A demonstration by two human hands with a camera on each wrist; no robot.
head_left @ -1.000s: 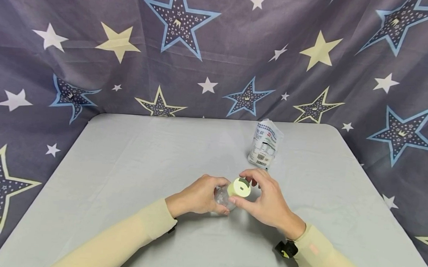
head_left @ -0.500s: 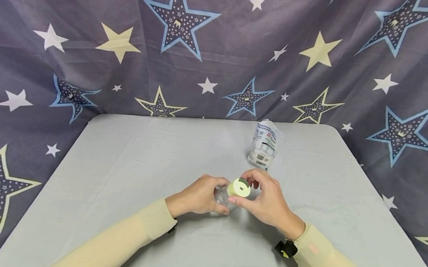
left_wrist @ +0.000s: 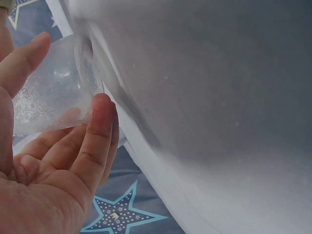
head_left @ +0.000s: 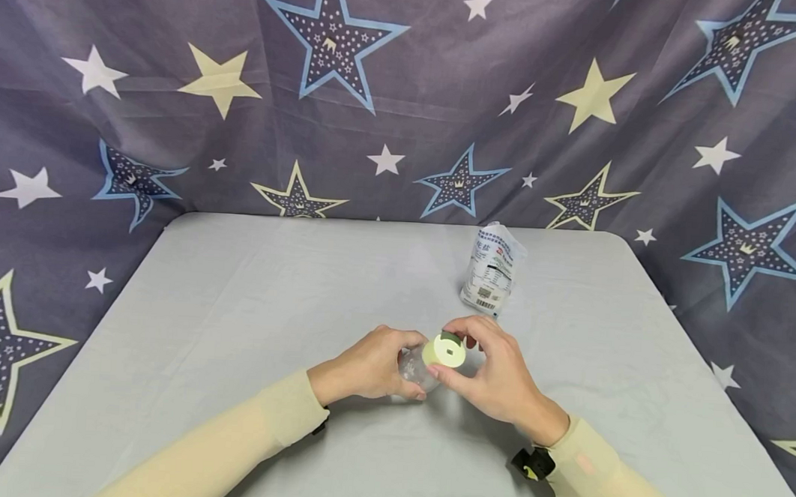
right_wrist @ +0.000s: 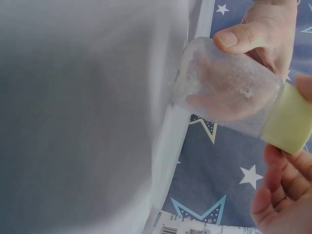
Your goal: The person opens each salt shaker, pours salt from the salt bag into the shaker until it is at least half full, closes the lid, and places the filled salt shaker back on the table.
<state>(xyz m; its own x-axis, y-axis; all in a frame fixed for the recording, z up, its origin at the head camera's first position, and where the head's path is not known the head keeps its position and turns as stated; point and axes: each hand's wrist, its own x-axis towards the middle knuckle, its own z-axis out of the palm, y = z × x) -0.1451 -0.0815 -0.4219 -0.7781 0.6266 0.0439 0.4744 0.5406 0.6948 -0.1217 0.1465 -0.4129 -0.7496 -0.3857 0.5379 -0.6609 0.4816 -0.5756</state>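
A small clear bottle [head_left: 413, 368] with a pale yellow-green cap [head_left: 438, 353] stands between my hands above the table. The cap top has a dark green segment and a small hole. White grains cling to the inside wall of the bottle [right_wrist: 243, 73] in the right wrist view. My left hand [head_left: 373, 363] grips the bottle body between thumb and fingers. My right hand [head_left: 499, 372] pinches the cap at its rim, thumb on the near side and fingers on the far side. Whether the bottle base touches the table is hard to tell.
Behind my right hand a white printed salt bag [head_left: 491, 272] stands on the grey-white table [head_left: 302, 273], leaning a little. A dark star-patterned cloth [head_left: 406, 91] hangs past the table's back edge and sides.
My right fingers have shifted slightly on the cap, and its dark green segment has turned a little to the left. The left hand, bottle and bag have stayed put.
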